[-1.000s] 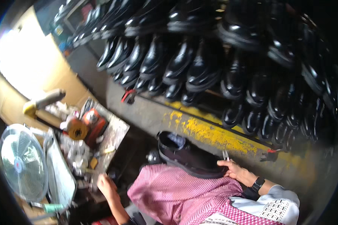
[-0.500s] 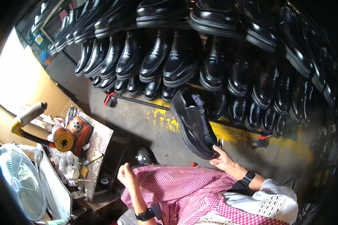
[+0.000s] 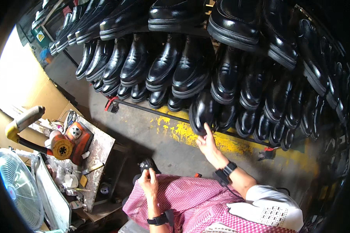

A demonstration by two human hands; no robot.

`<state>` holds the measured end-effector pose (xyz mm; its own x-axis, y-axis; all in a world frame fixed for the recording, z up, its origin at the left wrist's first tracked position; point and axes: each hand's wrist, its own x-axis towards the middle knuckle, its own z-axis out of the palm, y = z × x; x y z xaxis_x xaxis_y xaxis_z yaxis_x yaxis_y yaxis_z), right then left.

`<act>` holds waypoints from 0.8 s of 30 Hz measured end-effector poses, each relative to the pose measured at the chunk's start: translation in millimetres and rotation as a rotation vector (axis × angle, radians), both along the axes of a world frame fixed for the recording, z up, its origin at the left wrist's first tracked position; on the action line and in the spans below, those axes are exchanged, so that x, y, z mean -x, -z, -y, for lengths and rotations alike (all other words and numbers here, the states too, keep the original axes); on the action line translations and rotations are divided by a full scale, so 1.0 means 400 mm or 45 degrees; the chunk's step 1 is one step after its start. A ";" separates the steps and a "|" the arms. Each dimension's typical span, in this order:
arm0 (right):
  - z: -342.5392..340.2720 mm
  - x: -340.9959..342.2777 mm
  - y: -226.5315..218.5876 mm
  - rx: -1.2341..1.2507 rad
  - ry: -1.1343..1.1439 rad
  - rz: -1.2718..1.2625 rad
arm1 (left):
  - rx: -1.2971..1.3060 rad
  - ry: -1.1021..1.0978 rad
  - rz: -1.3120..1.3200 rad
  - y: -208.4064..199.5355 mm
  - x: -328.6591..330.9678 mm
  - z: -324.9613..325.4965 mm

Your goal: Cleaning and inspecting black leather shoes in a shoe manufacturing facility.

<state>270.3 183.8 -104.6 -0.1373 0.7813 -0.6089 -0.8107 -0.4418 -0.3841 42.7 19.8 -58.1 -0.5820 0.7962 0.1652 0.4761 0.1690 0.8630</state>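
A glossy black shoe (image 3: 202,110) sits on the lowest tier of the rack, toe toward me. At its toe, my right hand (image 3: 211,146) grips with the index finger stretched along the upper and the thumb close to the sole. The heel end is hidden under the shoes of the tier above. Over the pink checked cloth on my lap, my left hand (image 3: 149,184) is raised with its fingers curled in. Whether those fingers hold anything cannot be made out.
Tiers of black shoes (image 3: 159,66) fill the rack, its lower bar (image 3: 159,112) crossing before me. On the left, a worktable (image 3: 101,149) bears an orange and yellow tool (image 3: 76,141) and a brush (image 3: 93,167). A fan (image 3: 19,186) stands beside it.
My right hand has carried the shoe forward from above the floor into the rack's lowest tier, toe now toward me. My left hand has moved down and slightly right.
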 end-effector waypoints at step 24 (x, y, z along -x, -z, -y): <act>-0.325 0.242 0.030 -0.675 -0.308 0.809 | 0.060 -0.008 -0.120 -0.020 0.002 -0.044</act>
